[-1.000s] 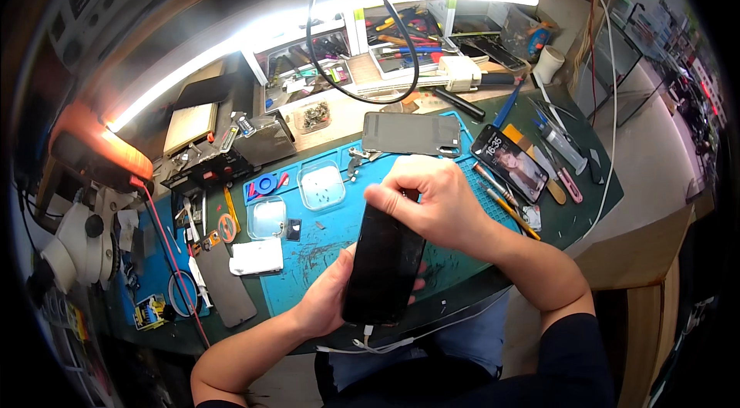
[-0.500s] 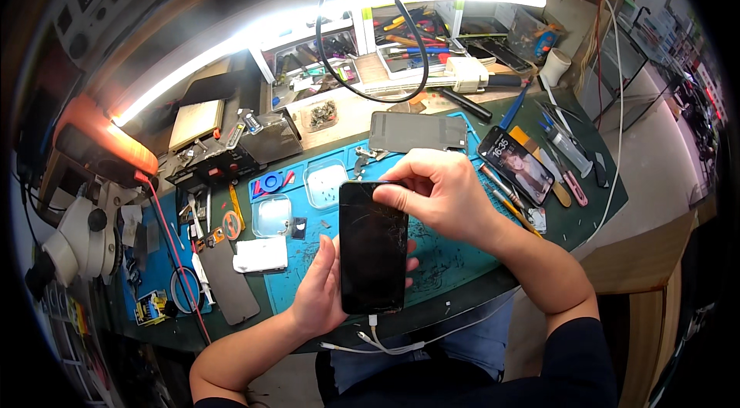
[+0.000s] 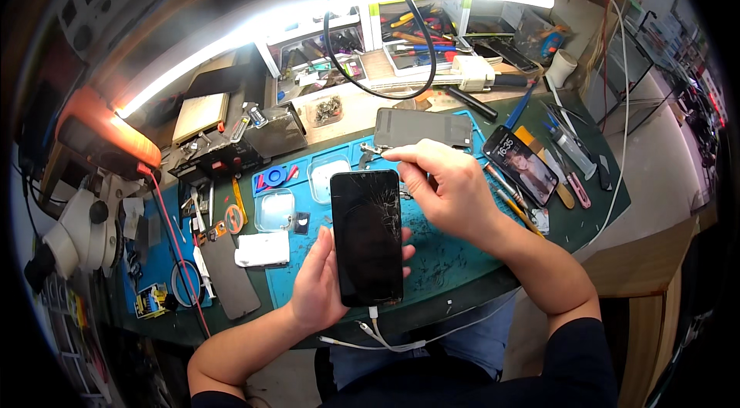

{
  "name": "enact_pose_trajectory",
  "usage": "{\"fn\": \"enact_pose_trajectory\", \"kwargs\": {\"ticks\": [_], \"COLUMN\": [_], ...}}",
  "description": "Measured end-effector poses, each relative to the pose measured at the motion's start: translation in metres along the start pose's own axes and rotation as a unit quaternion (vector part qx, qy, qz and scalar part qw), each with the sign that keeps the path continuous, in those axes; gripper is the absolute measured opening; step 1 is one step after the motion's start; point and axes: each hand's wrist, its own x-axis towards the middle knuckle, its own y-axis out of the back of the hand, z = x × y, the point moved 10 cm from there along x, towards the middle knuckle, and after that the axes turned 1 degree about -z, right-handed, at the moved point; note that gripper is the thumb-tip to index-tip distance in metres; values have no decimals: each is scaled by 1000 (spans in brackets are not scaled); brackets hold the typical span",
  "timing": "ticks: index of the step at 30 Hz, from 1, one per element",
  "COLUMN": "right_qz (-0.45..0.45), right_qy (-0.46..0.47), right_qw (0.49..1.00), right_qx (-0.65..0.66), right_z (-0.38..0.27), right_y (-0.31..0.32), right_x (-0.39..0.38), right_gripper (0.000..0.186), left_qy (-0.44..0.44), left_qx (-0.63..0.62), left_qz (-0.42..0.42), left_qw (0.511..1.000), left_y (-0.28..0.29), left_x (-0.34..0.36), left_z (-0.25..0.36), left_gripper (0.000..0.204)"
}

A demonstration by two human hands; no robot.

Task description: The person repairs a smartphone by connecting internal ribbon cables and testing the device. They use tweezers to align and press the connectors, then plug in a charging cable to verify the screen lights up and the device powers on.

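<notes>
My left hand (image 3: pixel 312 288) grips a black smartphone (image 3: pixel 367 242) upright, its thumb along the left edge and its fingertips showing at the right edge. The dark screen has a web of cracks at the upper right. A white charging cable (image 3: pixel 375 313) is plugged into the phone's lower end. Beside the phone's top right corner is my right hand (image 3: pixel 447 191), off the glass. Its index finger points left and its thumb is apart from it, with nothing seen between them; the other fingers are curled out of sight.
A blue work mat (image 3: pixel 447 254) lies beneath, with a clear plastic box (image 3: pixel 274 211) on it. A lit phone (image 3: pixel 521 166) lies at right among tools, and a dark screen panel (image 3: pixel 422 128) lies behind. An orange multimeter (image 3: pixel 104 138) stands left. A black cable loop (image 3: pixel 433 61) hangs overhead.
My right hand has lifted off the phone's top edge and moved right. The phone in my left hand has shifted slightly left and up in view.
</notes>
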Motion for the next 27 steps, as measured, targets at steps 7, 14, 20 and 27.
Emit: {"fn": "enact_pose_trajectory", "kwargs": {"ticks": [7,14,20,27], "right_qz": [-20,-28,-35,-32], "right_qy": [21,28,23,26], "right_qw": [1000,999,999,999], "right_qx": [1,-21,-11,-2], "right_z": [-6,-5,-8,-8], "right_y": [-5,-10,-11,-14], "right_x": [-2,-5,-5,-6], "right_gripper": [22,25,26,26], "left_qy": [5,-13,-14,-9], "left_qx": [-26,10,12,-17], "left_qz": [24,38,45,28], "left_qw": [999,999,999,999], "left_y": [4,2,3,5], "left_x": [1,3,1,-1], "left_z": [0,8,9,8], "left_gripper": [60,55,54,55]}}
